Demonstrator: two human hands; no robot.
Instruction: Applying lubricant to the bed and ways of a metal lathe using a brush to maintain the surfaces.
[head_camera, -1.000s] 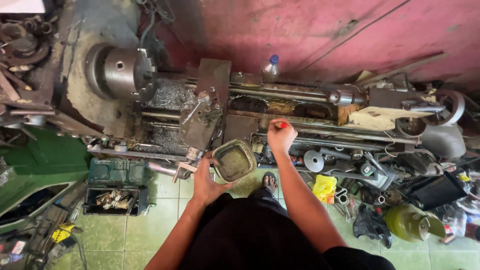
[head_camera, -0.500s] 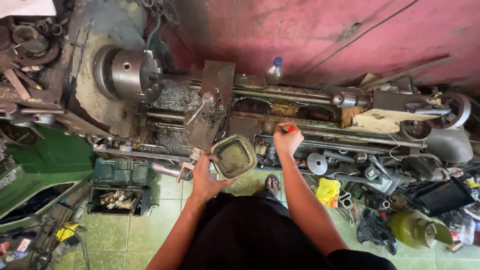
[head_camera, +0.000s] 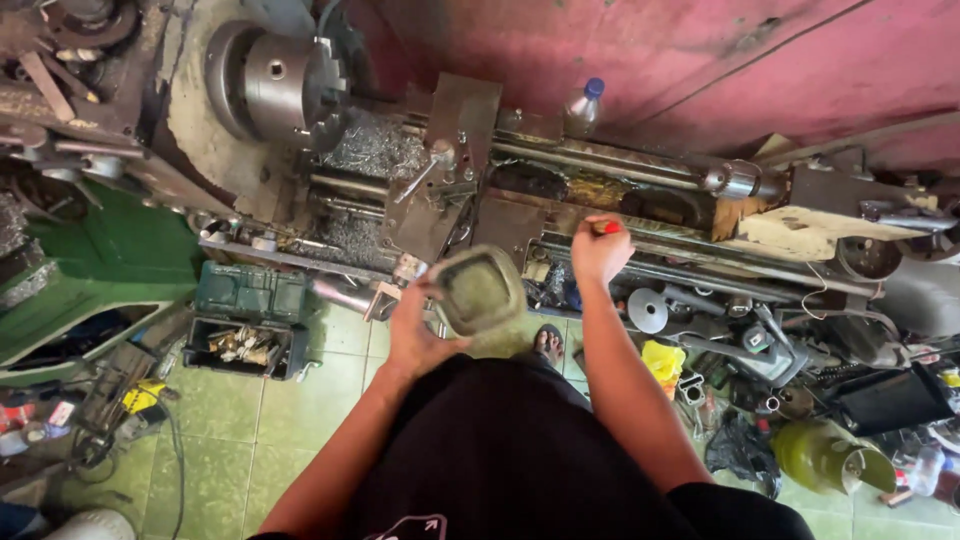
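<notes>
- Standing over a grimy grey metal lathe set against a red wall, a person in a black shirt works with both arms stretched forward, seen from above.
- The left hand is clamped on the rim of a dull, square-shouldered open metal tin, held level just in front of the lathe's carriage and above the green tiled floor.
- The right hand is closed around a small red-handled tool, resting on the lathe bed near the middle; its working end is hidden, so what kind of tool it is cannot be told.
- The step in hand looks like dressing or cleaning the bed, with the tin serving the tool.
- A next move would likely call for bringing tin and tool together, keeping the tin level.
- Silver metal shavings lie heaped below the steel chuck.
</notes>
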